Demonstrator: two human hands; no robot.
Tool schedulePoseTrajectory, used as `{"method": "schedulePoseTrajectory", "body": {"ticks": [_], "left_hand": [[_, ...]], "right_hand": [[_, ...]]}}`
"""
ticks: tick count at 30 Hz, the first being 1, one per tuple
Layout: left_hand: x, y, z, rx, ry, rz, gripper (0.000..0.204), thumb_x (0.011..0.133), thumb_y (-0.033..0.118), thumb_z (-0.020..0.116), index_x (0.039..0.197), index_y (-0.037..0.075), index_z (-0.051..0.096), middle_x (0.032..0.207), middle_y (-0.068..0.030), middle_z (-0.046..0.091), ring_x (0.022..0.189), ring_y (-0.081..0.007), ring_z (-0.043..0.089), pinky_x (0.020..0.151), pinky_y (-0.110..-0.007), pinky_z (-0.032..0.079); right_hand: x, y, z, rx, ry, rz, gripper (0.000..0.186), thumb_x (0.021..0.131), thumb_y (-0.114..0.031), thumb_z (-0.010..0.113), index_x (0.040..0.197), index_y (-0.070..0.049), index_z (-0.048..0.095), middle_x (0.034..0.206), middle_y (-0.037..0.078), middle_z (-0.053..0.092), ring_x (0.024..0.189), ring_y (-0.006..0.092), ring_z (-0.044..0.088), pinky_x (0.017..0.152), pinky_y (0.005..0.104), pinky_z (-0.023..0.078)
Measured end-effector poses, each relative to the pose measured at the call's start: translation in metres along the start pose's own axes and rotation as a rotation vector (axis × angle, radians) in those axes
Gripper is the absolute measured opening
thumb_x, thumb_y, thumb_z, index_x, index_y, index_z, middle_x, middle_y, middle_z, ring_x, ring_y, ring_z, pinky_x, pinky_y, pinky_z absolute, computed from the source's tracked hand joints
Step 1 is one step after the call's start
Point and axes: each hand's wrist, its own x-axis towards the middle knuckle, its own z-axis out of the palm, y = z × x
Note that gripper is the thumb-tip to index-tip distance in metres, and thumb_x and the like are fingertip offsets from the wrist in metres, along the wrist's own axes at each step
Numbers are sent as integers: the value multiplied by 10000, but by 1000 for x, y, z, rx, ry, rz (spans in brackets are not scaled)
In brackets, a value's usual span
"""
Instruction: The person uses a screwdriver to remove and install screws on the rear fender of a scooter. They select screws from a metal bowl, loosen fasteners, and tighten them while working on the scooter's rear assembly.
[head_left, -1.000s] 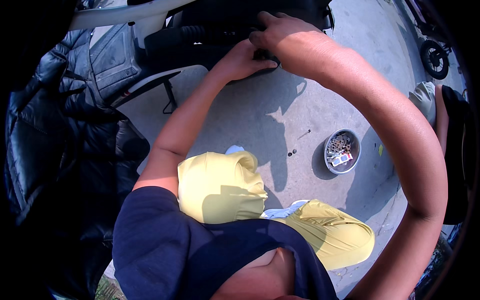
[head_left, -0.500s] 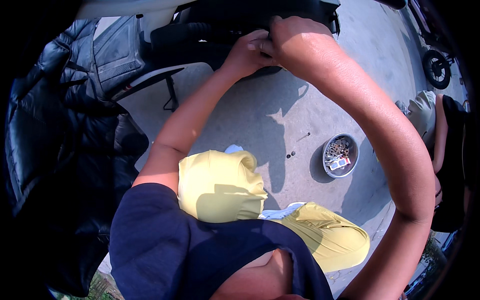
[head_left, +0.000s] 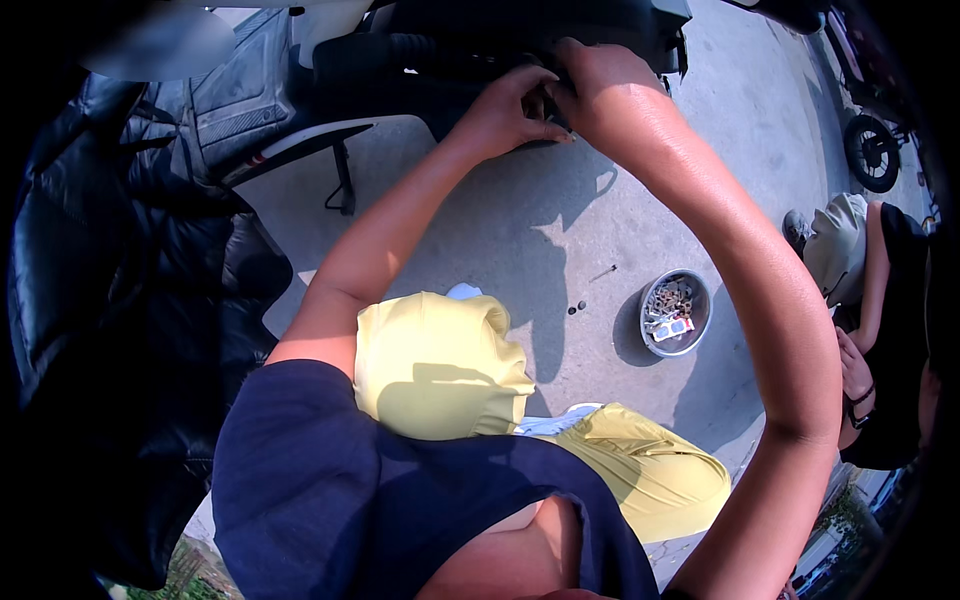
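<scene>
Beside the dark rear part of a scooter (head_left: 610,20), both my hands are raised and close together. My left hand (head_left: 505,115) is against its underside, with thumb and forefinger spread apart around a dark gap. Close on its right, my right hand (head_left: 605,85) is curled against the same shaded part. Its fingertips are mostly hidden, so what they grip cannot be made out. Above my left wrist runs a dark ribbed tube (head_left: 400,50) on the scooter.
A metal bowl (head_left: 646,335) of loose hardware stands on the concrete (head_left: 480,235). Near it lie small dark round pieces (head_left: 577,308) and a thin bolt-like piece (head_left: 603,272). A black quilted cover (head_left: 70,300) hangs at left. Another person (head_left: 890,330) is at right, near a wheel (head_left: 872,152).
My left thumb and forefinger have spread apart, and my right hand stays curled at the scooter. At right, the other person's hand has come into view. The whole view has shifted slightly.
</scene>
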Motion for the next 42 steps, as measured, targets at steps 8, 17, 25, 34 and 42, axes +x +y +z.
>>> {"method": "schedulePoseTrajectory", "body": {"ticks": [8,17,25,34,42], "left_hand": [[-64,-20,-2,-289,114,-383,384,837,61,638,1213,19,574,912,-74,634,722,-142,622,645,-249,494],[-123,-64,-7,-1038,63,-685,239,887,108,618,1088,-17,582,863,-105,638,732,-174,638,643,-280,528],[-109,-86,-24,-985,387,-684,444,869,149,648,1228,-23,452,1118,-133,579,1007,-228,598,825,-318,506],[-81,-103,-22,-1162,400,-630,595,788,-2,680,1291,-64,367,1206,-148,537,1115,-263,554,968,-393,474],[-82,-104,-22,-1096,418,-629,564,789,9,679,1272,-64,397,1199,-141,543,1086,-249,571,935,-363,493]], "right_hand": [[-49,20,-19,528,81,268,250,866,-168,591,989,49,603,704,172,636,625,254,645,609,348,519],[-56,9,11,894,4,514,233,871,-193,610,945,28,589,714,113,620,563,146,598,554,281,487],[-34,-18,47,489,219,128,258,845,-143,610,1041,21,580,977,226,619,835,392,624,769,419,506],[-12,-48,27,240,122,-31,213,842,-91,604,1028,10,577,896,238,598,815,403,616,706,428,508],[1,-48,36,217,122,21,225,853,-155,594,983,26,560,864,267,610,776,413,641,682,441,534]]}}
